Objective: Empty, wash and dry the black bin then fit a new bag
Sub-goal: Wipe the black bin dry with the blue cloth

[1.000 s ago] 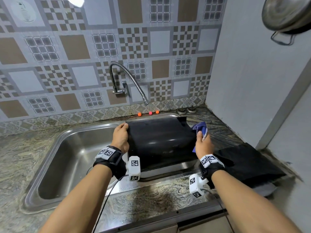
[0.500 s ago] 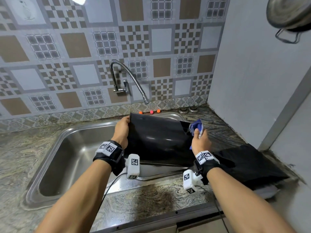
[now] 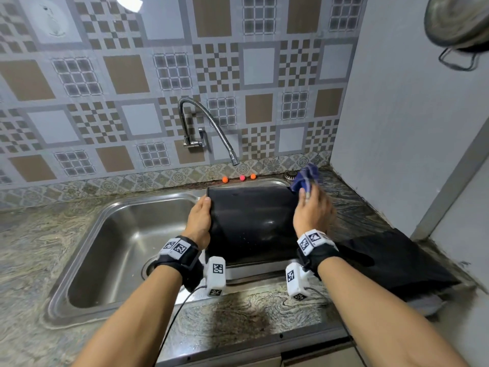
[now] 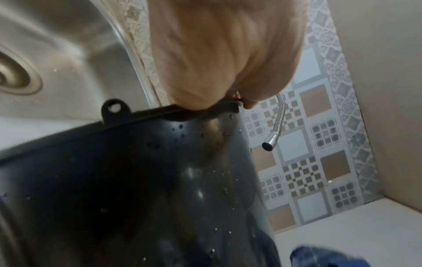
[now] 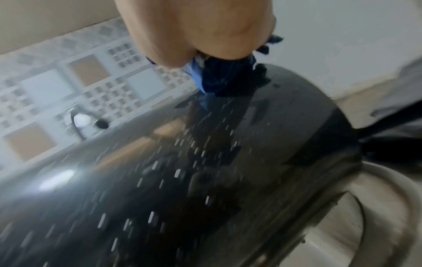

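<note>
The black bin [image 3: 254, 223] lies on its side across the right end of the steel sink [image 3: 113, 247], its wall wet with droplets [image 4: 160, 180]. My left hand [image 3: 199, 221] grips the bin's left edge, thumb on top; the left wrist view shows the fingers curled over the rim [image 4: 205, 108]. My right hand [image 3: 311, 210] holds a bunched blue cloth [image 3: 304, 178] at the bin's far right corner. In the right wrist view the cloth [image 5: 223, 79] presses on the bin's wall [image 5: 205, 180], blurred by motion.
A black bag [image 3: 391, 260] lies flat on the stone counter right of the sink. A bendy tap [image 3: 211, 125] hangs over the bin. Three small orange and pink balls [image 3: 242, 178] sit behind it. A metal pot [image 3: 460, 19] hangs at the upper right. A wall closes the right side.
My right hand has slid the blue cloth away from me along the bin's right side to its far corner. My left hand keeps its grip on the left edge.
</note>
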`<state>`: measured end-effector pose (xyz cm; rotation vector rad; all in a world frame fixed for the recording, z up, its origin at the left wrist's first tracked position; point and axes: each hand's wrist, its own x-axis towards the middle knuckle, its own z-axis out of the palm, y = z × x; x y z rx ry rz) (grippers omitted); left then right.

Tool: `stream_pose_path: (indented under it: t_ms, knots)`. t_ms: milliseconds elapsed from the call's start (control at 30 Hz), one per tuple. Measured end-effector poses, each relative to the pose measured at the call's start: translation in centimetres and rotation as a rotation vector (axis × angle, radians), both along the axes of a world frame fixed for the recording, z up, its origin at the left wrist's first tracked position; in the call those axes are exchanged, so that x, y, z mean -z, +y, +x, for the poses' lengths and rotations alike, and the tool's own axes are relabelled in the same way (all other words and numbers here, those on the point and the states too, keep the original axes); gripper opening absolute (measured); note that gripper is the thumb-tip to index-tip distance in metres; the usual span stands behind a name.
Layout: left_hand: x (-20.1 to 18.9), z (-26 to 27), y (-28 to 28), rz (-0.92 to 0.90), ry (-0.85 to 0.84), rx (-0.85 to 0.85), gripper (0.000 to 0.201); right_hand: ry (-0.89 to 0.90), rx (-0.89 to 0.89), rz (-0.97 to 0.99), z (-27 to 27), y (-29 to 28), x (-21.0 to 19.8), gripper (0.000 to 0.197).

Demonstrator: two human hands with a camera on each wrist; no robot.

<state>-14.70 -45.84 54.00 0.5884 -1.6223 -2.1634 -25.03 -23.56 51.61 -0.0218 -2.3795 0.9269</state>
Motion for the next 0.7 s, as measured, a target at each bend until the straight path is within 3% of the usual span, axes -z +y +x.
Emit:
stream_pose_path:
  t_ms: [67,133,200,267,333,433,700]
  knots:
    - [-0.5,-0.3,0.7,0.07,0.006,0.008,0.028,0.202,-0.113,0.161,1.5,-1.8,-0.2,0.043]
    - [-1.0,-0.7,1.2,0.111,0.014,0.029,0.026,0.323,-0.35,0.269,3.6,-4.1,-0.2,0.048]
    - [-1.7,-0.7,1.3,0.159,0.033,0.067,0.027,0.35,-0.613,0.393,5.7,-6.1,0.3,0.052]
    - [-2.2,-0.6,1.0,0.189,0.02,0.107,0.037,0.317,-0.711,0.497,6.8,-7.1,1.0,0.056]
    - [-2.2,-0.4,0.9,0.229,0.012,0.131,0.043,0.287,-0.698,0.566,6.7,-7.1,1.4,0.058]
    - [-1.9,-0.5,1.3,0.214,0.009,0.058,0.036,0.226,-0.642,0.609,5.9,-6.4,1.7,0.056]
    - [-1.6,-0.2,-0.3,0.187,-0.022,-0.085,0.024,-0.062,-0.237,0.366,1.6,-1.1,2.9,0.05]
